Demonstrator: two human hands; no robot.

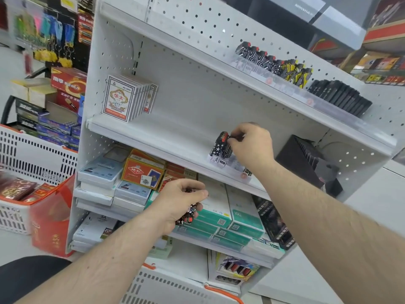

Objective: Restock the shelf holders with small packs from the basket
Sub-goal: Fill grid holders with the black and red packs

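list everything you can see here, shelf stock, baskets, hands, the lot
small packs: a few, black with white stars, in the clear holder on the middle shelf
more small packs: a handful, black, held
patterned packs: one row, black-white and yellow, upper shelf
black packs: one row, upper shelf right
card decks: one row, white-red, middle shelf left
black display box: one, middle shelf right
green and white boxes: stacks, lower shelf
baskets: two, white with orange trim, left and bottom
left hand: grips packs
right hand: pinches a pack at the holder
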